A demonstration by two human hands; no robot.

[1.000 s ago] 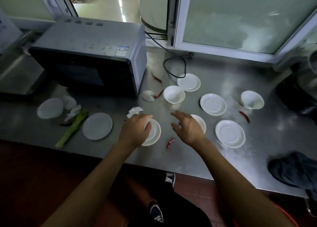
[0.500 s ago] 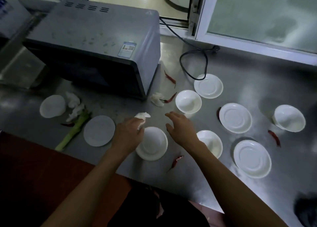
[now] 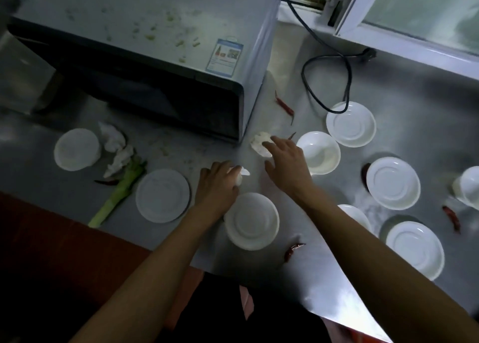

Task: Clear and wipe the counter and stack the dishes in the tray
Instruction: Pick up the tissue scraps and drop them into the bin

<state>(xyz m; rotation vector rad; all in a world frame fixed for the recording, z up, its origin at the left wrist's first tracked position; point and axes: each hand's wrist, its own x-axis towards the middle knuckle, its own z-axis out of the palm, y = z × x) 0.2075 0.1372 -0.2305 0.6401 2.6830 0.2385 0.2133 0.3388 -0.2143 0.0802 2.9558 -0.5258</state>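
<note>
On the steel counter [image 3: 404,88] lie several white saucers and bowls. My left hand [image 3: 217,187] grips a crumpled white tissue [image 3: 242,172] just above an upside-down saucer [image 3: 251,220]. My right hand [image 3: 286,161] reaches with spread fingers onto a second crumpled tissue [image 3: 259,143] by the microwave's corner, next to a white bowl [image 3: 321,153]. More saucers sit at the left [image 3: 162,195], behind the bowl [image 3: 350,123] and at the right [image 3: 392,183], [image 3: 414,248].
A microwave [image 3: 145,44] with crumbs on top fills the back left; its black cord [image 3: 324,65] loops on the counter. Dried red chillies [image 3: 285,106], [image 3: 293,250], a green stalk [image 3: 116,194], more tissues [image 3: 115,145] and a lid [image 3: 76,149] lie scattered.
The view has closed in on the counter. My left hand has picked up the tissue it was touching. My right hand has moved forward from near the bowl onto the second tissue.
</note>
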